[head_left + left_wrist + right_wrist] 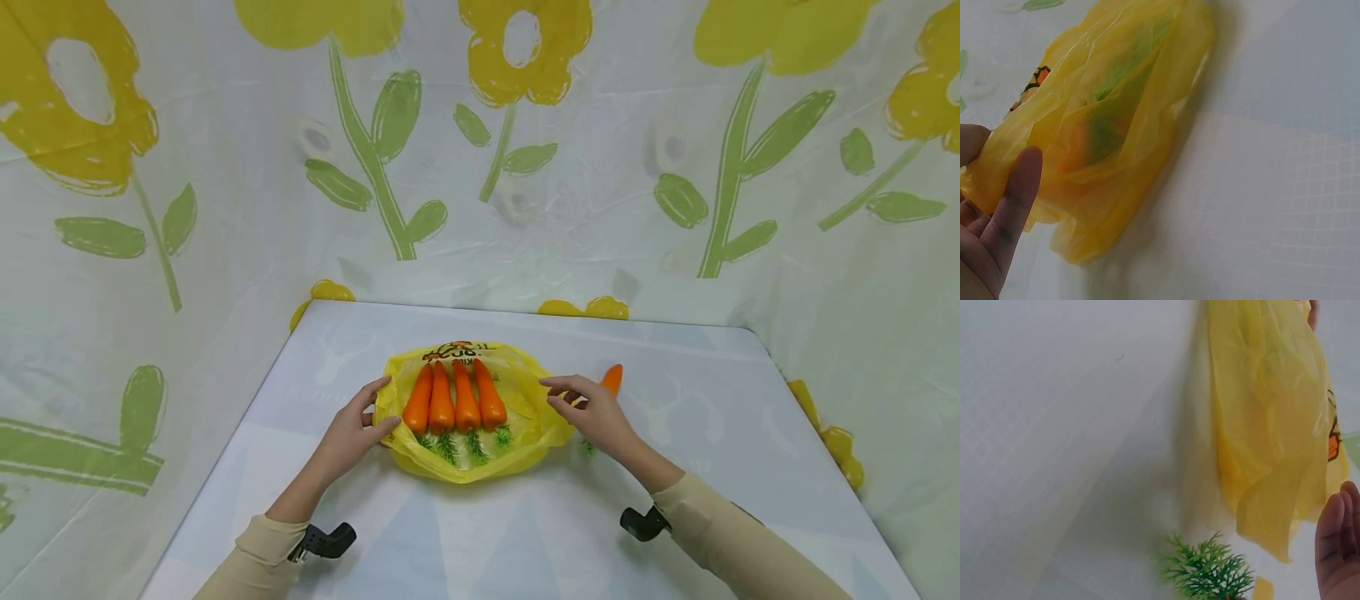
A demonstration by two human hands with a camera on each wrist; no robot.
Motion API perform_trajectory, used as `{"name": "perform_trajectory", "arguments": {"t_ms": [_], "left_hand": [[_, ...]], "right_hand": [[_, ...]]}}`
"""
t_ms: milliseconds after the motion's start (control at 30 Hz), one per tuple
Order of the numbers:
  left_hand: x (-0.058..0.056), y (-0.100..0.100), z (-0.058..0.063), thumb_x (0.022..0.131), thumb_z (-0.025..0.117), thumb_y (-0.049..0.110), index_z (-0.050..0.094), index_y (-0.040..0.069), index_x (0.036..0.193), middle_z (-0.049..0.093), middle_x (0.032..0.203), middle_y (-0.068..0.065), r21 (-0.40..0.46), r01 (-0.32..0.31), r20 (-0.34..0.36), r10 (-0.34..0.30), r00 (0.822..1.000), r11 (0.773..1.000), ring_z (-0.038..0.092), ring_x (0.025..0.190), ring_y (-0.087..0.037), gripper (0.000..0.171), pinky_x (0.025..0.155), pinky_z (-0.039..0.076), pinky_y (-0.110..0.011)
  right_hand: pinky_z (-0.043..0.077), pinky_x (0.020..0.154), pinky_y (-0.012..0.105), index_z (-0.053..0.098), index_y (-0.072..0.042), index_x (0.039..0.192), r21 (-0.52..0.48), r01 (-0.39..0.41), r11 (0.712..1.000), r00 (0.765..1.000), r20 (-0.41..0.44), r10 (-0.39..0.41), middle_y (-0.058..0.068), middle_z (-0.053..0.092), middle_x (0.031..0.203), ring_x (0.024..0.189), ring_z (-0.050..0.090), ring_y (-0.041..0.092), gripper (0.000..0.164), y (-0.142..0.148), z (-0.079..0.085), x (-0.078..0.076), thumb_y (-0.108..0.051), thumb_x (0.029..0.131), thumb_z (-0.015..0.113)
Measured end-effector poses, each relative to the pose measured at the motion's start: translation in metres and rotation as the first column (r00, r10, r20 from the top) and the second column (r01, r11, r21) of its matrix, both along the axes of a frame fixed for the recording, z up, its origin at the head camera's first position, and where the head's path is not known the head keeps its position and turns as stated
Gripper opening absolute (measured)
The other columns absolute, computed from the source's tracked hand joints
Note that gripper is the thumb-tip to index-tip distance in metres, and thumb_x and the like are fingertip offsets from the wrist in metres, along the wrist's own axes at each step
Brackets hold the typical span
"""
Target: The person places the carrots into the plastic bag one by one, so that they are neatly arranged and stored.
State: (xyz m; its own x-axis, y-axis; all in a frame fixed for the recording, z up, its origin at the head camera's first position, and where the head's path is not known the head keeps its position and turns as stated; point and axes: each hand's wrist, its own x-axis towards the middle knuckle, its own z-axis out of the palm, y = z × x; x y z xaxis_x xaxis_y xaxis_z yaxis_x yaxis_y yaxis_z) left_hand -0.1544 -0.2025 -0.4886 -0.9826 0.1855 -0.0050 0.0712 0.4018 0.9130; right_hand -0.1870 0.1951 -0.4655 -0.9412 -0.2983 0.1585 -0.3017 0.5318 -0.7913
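A yellow plastic bag (525, 417) lies spread open on the table, its printed side at the back. Inside it several orange carrots (467, 400) rest side by side, green tops pointing toward me. My left hand (351, 429) pinches the bag's left edge between thumb and fingers. At the right edge, my right hand (596, 417) has its fingers loosely bent right beside the plastic and holds nothing. Beyond that hand lies one more carrot (612, 379), partly hidden by it. In the right wrist view its green top (1207, 569) shows below the bag.
The white table (480, 542) has a pale blue pattern, and its far edge meets a hanging cloth (585, 242) printed with yellow flowers. The cloth also rises at both sides. Each forearm wears a black wrist camera (330, 540).
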Motion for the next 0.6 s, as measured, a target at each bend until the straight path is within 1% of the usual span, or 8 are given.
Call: {"name": "perform_trajectory", "arguments": {"t_ms": [167,233,367,600], "left_hand": [[0.0,-0.001,0.0,0.098,0.07,0.018,0.031,0.007,0.158,0.045,0.148,-0.03,0.003,0.0,-0.007,0.0,1.0,1.0,0.067,0.111,-0.038,0.072,0.074,0.06,-0.027],[0.0,-0.001,0.0,0.099,0.069,0.018,0.031,0.007,0.158,0.045,0.147,-0.03,0.0,0.006,-0.007,-0.006,1.0,1.0,0.067,0.111,-0.037,0.072,0.074,0.06,-0.027],[0.0,-0.001,-0.001,0.098,0.069,0.018,0.031,0.008,0.158,0.047,0.145,-0.029,-0.01,-0.001,0.004,0.001,1.0,1.0,0.067,0.111,-0.036,0.072,0.074,0.06,-0.027],[-0.001,-0.001,-0.003,0.098,0.069,0.016,0.031,0.009,0.159,0.048,0.144,-0.027,0.003,-0.005,0.023,0.005,1.0,1.0,0.067,0.111,-0.037,0.072,0.074,0.06,-0.028]], "right_hand": [[0.056,0.078,0.027,0.073,-0.019,0.127,0.008,0.033,0.999,0.999,-0.023,-0.033,-0.003,0.071,0.105,0.091,0.063,0.015,0.029,0.005,-0.002,0.001,-0.024,0.098,0.071],[0.056,0.078,0.027,0.073,-0.019,0.126,0.0,0.042,0.999,0.998,-0.038,-0.042,-0.002,0.07,0.106,0.091,0.063,0.017,0.029,0.008,-0.003,0.002,-0.023,0.098,0.071],[0.056,0.076,0.025,0.073,-0.018,0.126,-0.017,0.074,0.997,0.995,-0.065,-0.075,0.001,0.071,0.107,0.09,0.063,0.019,0.028,0.014,-0.005,0.002,-0.019,0.098,0.07],[0.056,0.075,0.022,0.072,-0.016,0.127,-0.029,0.121,0.992,0.99,-0.069,-0.123,0.004,0.071,0.107,0.088,0.064,0.019,0.029,0.024,-0.011,0.003,-0.016,0.098,0.07]]}}
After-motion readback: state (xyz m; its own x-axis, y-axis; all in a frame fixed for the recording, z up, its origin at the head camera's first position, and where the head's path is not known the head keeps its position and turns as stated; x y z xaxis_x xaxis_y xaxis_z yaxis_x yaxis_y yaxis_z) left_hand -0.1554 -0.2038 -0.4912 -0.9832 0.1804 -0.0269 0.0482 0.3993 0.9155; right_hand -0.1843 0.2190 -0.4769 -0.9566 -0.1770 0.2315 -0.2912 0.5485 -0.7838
